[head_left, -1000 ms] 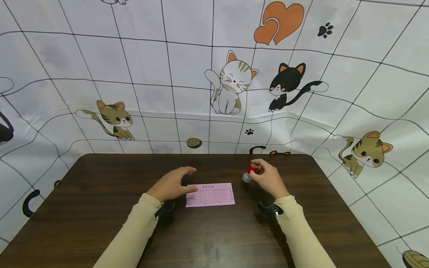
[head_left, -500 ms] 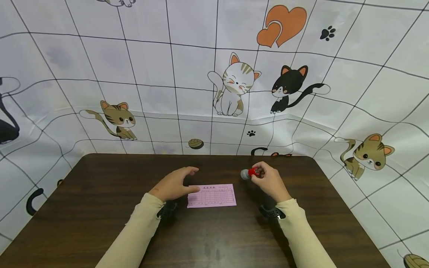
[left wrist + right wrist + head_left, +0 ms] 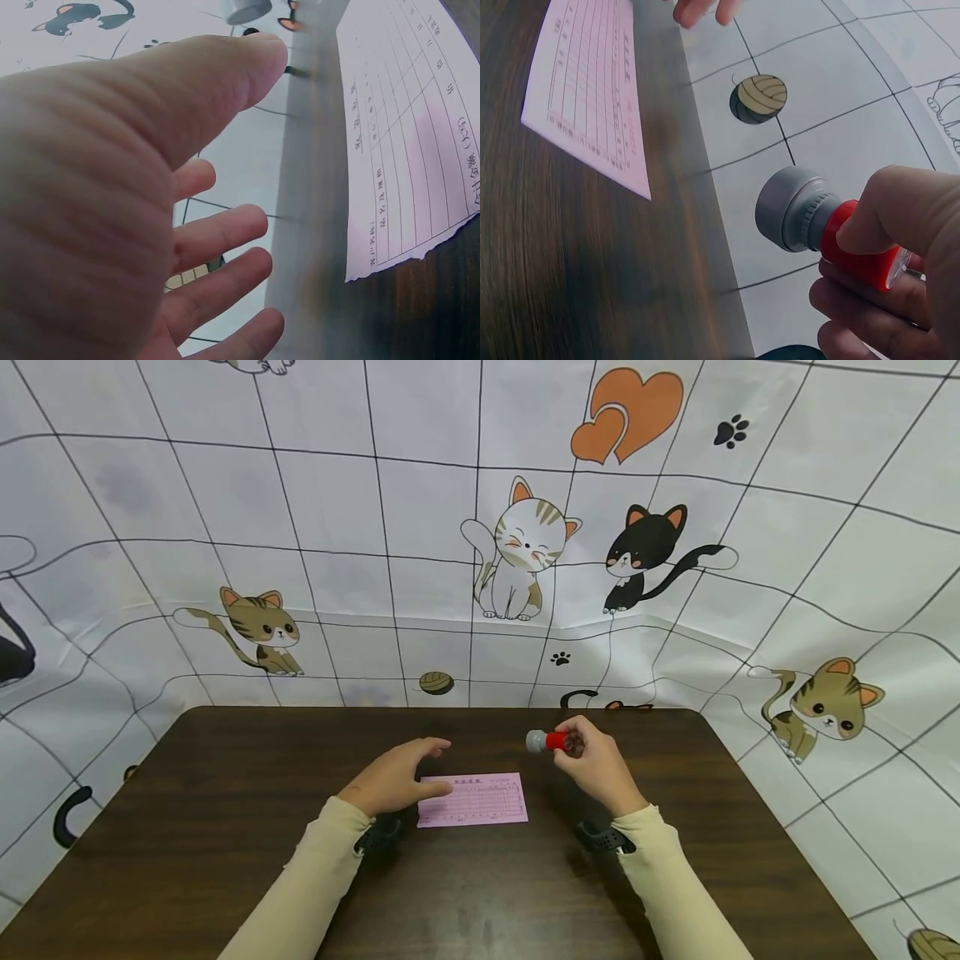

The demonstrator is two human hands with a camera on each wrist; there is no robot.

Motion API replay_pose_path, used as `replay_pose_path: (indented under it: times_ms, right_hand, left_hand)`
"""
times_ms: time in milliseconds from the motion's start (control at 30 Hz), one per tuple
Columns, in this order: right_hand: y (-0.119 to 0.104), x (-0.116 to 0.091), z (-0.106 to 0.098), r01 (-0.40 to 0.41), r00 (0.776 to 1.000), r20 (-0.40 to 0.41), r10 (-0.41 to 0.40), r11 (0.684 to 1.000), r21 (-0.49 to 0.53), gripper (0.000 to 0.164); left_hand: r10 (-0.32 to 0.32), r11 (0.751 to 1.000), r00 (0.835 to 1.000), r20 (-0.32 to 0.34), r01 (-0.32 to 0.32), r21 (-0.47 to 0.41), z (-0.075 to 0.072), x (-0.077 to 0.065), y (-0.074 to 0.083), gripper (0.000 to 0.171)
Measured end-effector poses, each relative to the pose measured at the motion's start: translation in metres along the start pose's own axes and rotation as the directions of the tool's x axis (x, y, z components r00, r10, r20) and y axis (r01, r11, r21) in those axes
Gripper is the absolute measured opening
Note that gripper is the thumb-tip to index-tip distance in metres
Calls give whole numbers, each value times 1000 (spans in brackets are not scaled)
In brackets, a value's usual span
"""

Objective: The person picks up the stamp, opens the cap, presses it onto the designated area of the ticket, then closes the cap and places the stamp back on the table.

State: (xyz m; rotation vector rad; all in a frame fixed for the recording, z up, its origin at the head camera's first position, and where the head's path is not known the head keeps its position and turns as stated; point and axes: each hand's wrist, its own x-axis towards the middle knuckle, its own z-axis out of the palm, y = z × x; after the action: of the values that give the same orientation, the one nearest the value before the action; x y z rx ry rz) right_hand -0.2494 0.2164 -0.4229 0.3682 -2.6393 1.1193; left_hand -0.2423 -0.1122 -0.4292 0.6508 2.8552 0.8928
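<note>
My right hand [image 3: 602, 770] holds a small stamp [image 3: 859, 251] between thumb and fingers, with a red handle and a round grey head. In the head view the stamp lies about level, grey end pointing left, up and to the right of a pink printed form [image 3: 480, 800]. The form lies flat on the table, with ruled rows and one torn edge in the left wrist view. My left hand [image 3: 392, 777] hovers at the form's left side, fingers spread and holding nothing. Its thumb overlaps the form's left edge in the head view.
A dark brown wooden table [image 3: 480, 893] carries the form. Behind and around it hangs a white sheet [image 3: 420, 502] with grid lines and cartoon cats. Each wrist wears a dark strap [image 3: 603, 837].
The stamp has turned from grey end down to level, grey end left, and has shifted slightly left in my right hand. My left hand stays almost in place; the form lies still.
</note>
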Motion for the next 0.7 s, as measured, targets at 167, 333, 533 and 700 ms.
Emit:
replay_pose_path:
  times_ms: [167,333,533,700]
  right_hand:
    - [-6,0,3,11,1000,9,-11,1000,-5,29]
    - [-12,-3,6,12,1000,23,-12,1000,-1,29]
    - [-16,-4,10,56,998,16,-56,998,16,28]
    - [-19,-4,14,90,996,11,-90,996,6,29]
  left_hand:
    - [-10,1000,1000,-17,10,15,-1,-1,1,72]
    - [-17,1000,1000,-18,18,3,-2,-1,4,71]
    - [-23,1000,999,-23,24,3,-4,-2,8,70]
    - [-12,1000,999,-36,12,9,-5,-3,9,69]
